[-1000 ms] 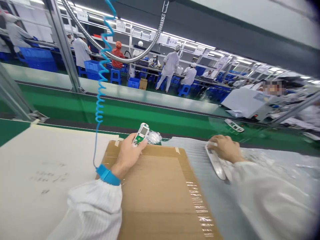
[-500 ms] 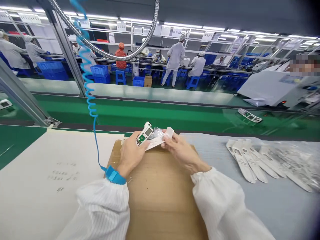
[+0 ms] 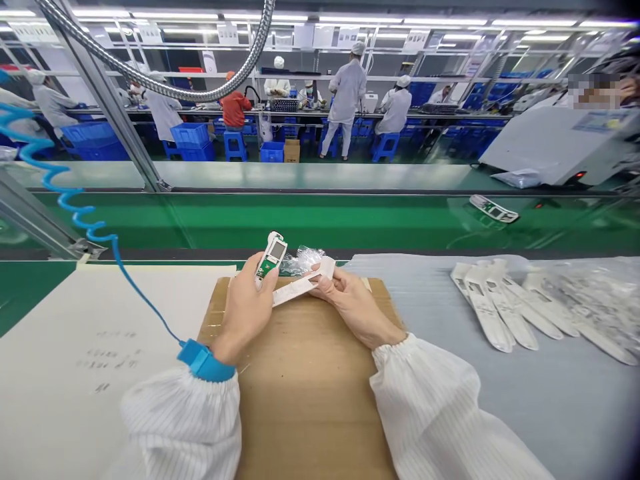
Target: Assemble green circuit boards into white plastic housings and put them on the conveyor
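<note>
My left hand (image 3: 246, 300) is closed around a handset body (image 3: 271, 259) with a bare green circuit board and a small grey screen, tilted up to the right. Between thumb and fingers, my right hand (image 3: 353, 303) pinches a long white plastic cover (image 3: 296, 288) near its upper end, where a window opening shows. The cover's lower end reaches the left hand; whether that hand grips it too I cannot tell. Crumpled clear plastic film (image 3: 304, 260) shows just behind the cover. Under both hands is a brown cardboard sheet (image 3: 315, 380).
Several white covers (image 3: 487, 310) lie on the grey mat at right, beside clear bags (image 3: 593, 293). Another handset (image 3: 494, 209) rests on the green belt (image 3: 320, 223). A coiled blue cord (image 3: 75, 200) runs to my left wrist strap (image 3: 205, 362). Several co-workers sit or stand beyond.
The view has shifted. The handset and the cover have moved slightly apart, and more of the cover and the film now shows. Both hands keep their holds.
</note>
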`<state>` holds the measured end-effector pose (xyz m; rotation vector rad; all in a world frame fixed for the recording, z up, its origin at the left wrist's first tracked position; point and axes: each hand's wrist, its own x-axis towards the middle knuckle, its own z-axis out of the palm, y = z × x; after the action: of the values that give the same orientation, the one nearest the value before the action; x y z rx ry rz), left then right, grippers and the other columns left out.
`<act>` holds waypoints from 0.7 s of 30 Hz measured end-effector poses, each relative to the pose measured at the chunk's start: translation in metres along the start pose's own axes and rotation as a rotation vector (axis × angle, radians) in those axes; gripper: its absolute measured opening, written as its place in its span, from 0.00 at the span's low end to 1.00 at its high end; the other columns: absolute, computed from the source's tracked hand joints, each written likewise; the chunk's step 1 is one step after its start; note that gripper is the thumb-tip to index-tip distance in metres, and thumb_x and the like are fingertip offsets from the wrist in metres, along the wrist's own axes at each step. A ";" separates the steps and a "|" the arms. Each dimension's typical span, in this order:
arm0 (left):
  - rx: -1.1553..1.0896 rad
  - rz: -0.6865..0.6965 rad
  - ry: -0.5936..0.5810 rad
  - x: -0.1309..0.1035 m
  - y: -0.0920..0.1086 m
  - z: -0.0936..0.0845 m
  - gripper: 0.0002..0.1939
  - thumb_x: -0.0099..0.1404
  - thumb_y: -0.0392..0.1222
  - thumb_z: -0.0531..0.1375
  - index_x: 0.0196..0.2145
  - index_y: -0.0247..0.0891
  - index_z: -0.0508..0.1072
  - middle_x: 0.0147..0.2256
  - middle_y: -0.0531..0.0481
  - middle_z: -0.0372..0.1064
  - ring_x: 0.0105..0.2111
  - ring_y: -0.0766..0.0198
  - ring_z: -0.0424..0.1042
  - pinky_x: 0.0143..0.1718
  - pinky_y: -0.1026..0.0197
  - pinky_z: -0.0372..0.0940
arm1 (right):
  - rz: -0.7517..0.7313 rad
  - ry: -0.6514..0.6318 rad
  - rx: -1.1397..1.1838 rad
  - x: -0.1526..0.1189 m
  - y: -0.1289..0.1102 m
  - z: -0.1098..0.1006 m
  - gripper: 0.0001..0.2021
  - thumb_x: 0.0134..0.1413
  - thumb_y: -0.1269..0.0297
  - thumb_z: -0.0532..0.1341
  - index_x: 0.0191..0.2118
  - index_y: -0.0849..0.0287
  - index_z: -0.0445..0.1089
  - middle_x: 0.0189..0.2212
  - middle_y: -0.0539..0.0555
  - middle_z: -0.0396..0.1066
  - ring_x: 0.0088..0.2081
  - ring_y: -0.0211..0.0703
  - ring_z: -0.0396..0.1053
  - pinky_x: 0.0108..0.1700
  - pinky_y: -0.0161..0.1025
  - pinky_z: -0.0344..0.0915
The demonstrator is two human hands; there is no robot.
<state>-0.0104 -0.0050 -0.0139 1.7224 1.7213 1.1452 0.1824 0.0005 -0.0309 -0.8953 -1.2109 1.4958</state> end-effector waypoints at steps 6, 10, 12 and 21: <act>-0.065 0.055 -0.059 -0.005 0.004 0.002 0.20 0.74 0.51 0.48 0.57 0.45 0.68 0.40 0.51 0.75 0.35 0.61 0.71 0.39 0.59 0.64 | -0.024 0.014 0.015 0.000 0.001 0.000 0.22 0.51 0.46 0.68 0.45 0.56 0.73 0.44 0.55 0.76 0.48 0.49 0.73 0.59 0.51 0.65; -0.081 0.222 -0.229 -0.012 0.009 0.008 0.18 0.71 0.47 0.55 0.56 0.45 0.71 0.53 0.50 0.72 0.52 0.58 0.68 0.55 0.56 0.61 | -0.043 0.003 -0.046 -0.001 0.001 0.000 0.21 0.52 0.47 0.69 0.46 0.56 0.73 0.45 0.56 0.76 0.49 0.50 0.72 0.56 0.50 0.65; -0.127 0.197 -0.276 -0.014 0.010 0.010 0.17 0.68 0.44 0.59 0.54 0.44 0.73 0.54 0.49 0.71 0.53 0.57 0.68 0.57 0.56 0.61 | -0.038 0.011 -0.073 -0.002 0.000 0.000 0.21 0.51 0.48 0.69 0.45 0.55 0.73 0.46 0.56 0.76 0.49 0.51 0.72 0.56 0.49 0.65; -0.132 0.212 -0.331 -0.025 0.021 0.021 0.19 0.73 0.46 0.51 0.58 0.43 0.67 0.55 0.47 0.70 0.52 0.56 0.71 0.53 0.56 0.64 | -0.013 0.132 0.141 0.001 -0.001 0.009 0.24 0.54 0.37 0.61 0.40 0.55 0.71 0.41 0.56 0.75 0.47 0.51 0.72 0.52 0.48 0.66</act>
<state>0.0221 -0.0261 -0.0148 1.9198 1.2637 0.9673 0.1743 -0.0010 -0.0281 -0.8750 -1.0012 1.4688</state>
